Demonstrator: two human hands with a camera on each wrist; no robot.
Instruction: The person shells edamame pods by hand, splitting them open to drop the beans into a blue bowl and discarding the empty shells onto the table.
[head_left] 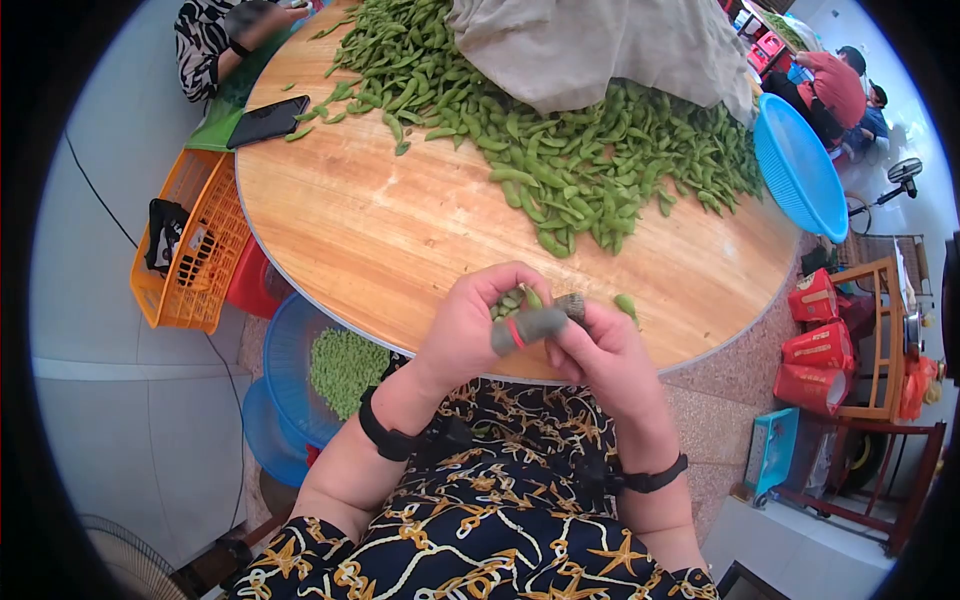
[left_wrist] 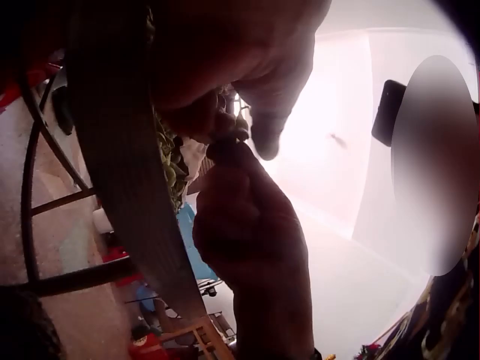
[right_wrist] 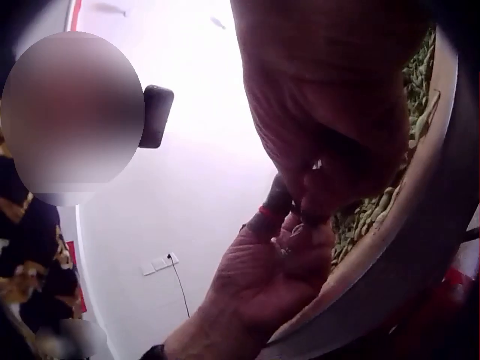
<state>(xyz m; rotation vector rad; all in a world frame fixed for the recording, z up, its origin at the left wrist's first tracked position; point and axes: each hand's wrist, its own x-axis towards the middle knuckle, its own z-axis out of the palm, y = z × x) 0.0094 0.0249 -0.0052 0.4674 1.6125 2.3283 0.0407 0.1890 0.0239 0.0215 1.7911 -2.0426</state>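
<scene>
Over the near edge of the round table, both hands meet around a green soybean pod (head_left: 532, 296). My left hand (head_left: 462, 322) holds it, with several pale shelled beans (head_left: 508, 303) in the curled fingers. Its thumb wears a grey-green cover (head_left: 528, 328) with a red band. My right hand (head_left: 612, 352) pinches at the pod's near end, its fingertips against the left thumb; a ridged dark cover (head_left: 570, 306) sits on one finger. The pinched end is hidden behind fingers. A single pod (head_left: 625, 305) lies on the table just beyond the right hand.
A large heap of pods (head_left: 560, 170) covers the far side of the wooden table (head_left: 340, 230), partly under a grey cloth (head_left: 600, 50). A phone (head_left: 268, 122) lies at left. Below stands a blue basin (head_left: 285, 345) of shelled beans (head_left: 345, 370). A blue basket (head_left: 800, 165) leans at right.
</scene>
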